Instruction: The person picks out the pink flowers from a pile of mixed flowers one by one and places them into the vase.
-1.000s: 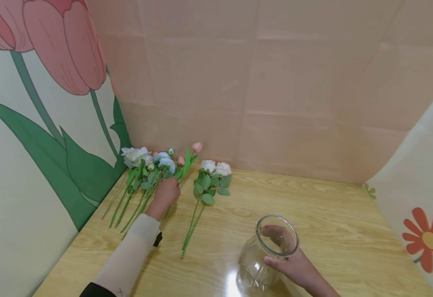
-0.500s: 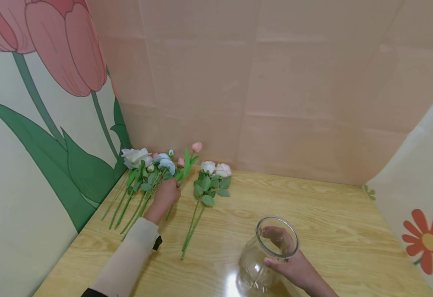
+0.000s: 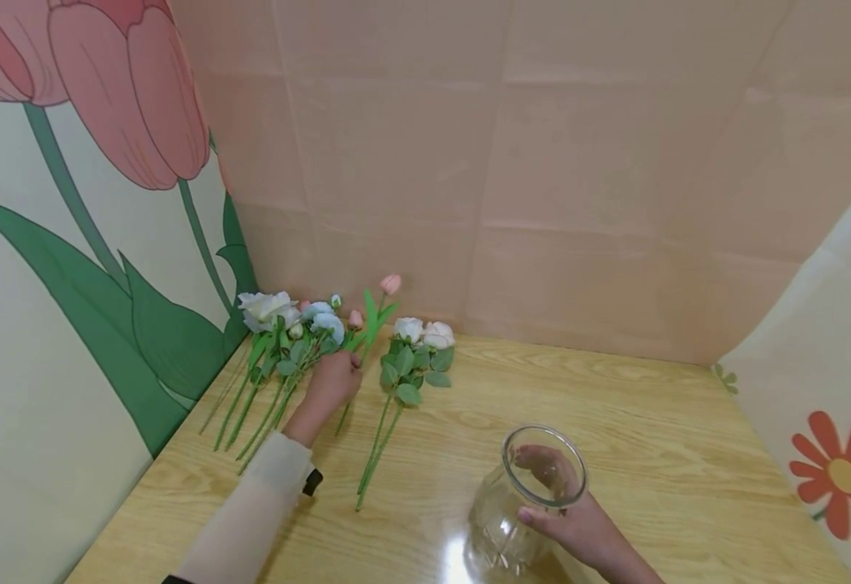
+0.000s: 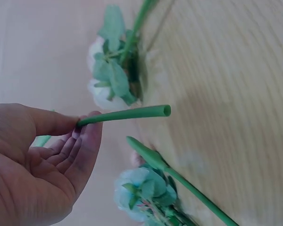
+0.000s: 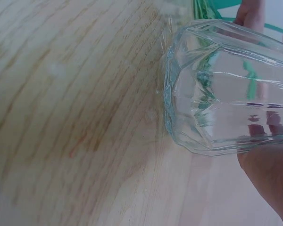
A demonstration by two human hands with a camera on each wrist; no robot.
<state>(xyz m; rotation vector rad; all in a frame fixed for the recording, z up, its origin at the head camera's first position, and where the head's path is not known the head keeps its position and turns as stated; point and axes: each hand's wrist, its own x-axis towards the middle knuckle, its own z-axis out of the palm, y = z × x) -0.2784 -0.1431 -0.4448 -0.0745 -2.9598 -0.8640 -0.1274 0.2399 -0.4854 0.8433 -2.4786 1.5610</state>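
Note:
Between thumb and fingers, my left hand [image 3: 330,383] pinches the stem of a pink tulip [image 3: 391,284] at the back left. In the left wrist view the cut end of its green stem [image 4: 137,113] sticks out past the fingertips, above the table. The tulip stands up beside a bunch of lying flowers. My right hand [image 3: 587,529] grips a clear glass vase [image 3: 494,511] near its neck, at the front right of the table. The vase looks empty, its round mouth facing up. In the right wrist view its faceted base [image 5: 177,94] is close to the wood.
Blue flowers [image 3: 328,326], a large white bloom [image 3: 268,308] and another pink tulip [image 3: 355,319] lie together at the back left. Two pale roses [image 3: 409,328] lie right of them, stems toward me. A brown backdrop [image 3: 571,203] borders the wooden table [image 3: 651,422].
My left hand has moved slightly right and lifted the pink tulip, whose bloom now stands a little higher and apart from the bunch. The right hand and vase have stayed still.

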